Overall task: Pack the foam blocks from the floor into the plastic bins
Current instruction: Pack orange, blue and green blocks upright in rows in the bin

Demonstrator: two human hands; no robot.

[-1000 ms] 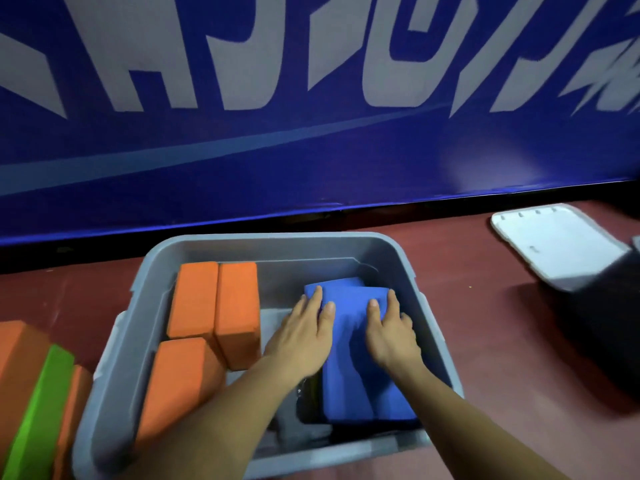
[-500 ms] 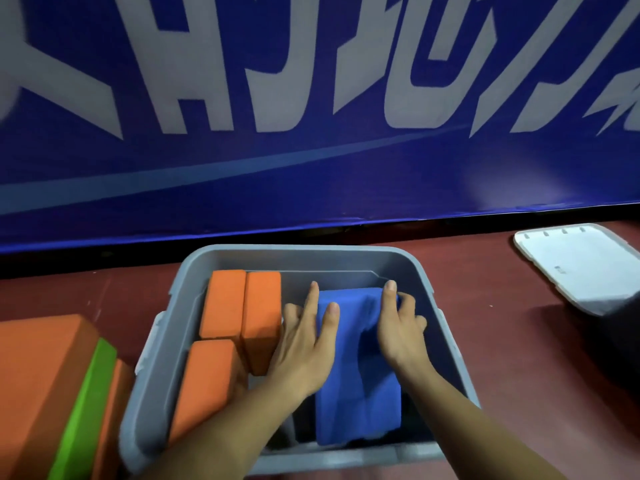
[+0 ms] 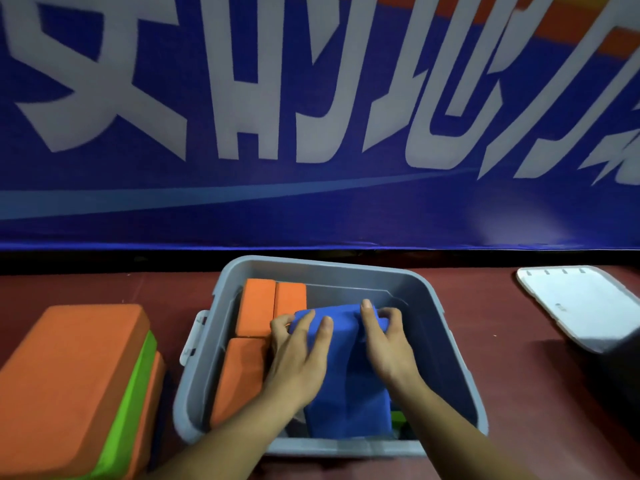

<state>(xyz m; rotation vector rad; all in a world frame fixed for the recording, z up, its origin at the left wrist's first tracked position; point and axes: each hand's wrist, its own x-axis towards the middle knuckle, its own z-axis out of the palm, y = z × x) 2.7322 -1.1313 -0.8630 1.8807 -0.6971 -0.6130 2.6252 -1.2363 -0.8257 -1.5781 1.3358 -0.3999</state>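
Both hands, left hand [image 3: 298, 355] and right hand [image 3: 388, 344], have their grip curled over the far edge of the blue foam blocks [image 3: 346, 382] inside the grey plastic bin [image 3: 460, 355]. The blocks sit tilted beside the orange foam blocks [image 3: 256, 310]; pressed unevenly, they may wedge and ride above the rim, leaving less room for the stack on the floor [image 3: 69, 382].

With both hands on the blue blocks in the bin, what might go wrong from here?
1. The blue blocks sit tilted, their far end raised by the left hand and right hand; they may jam against the orange blocks or end up crooked.
2. The grey bin looks crowded, so the stack on the floor may not fit.
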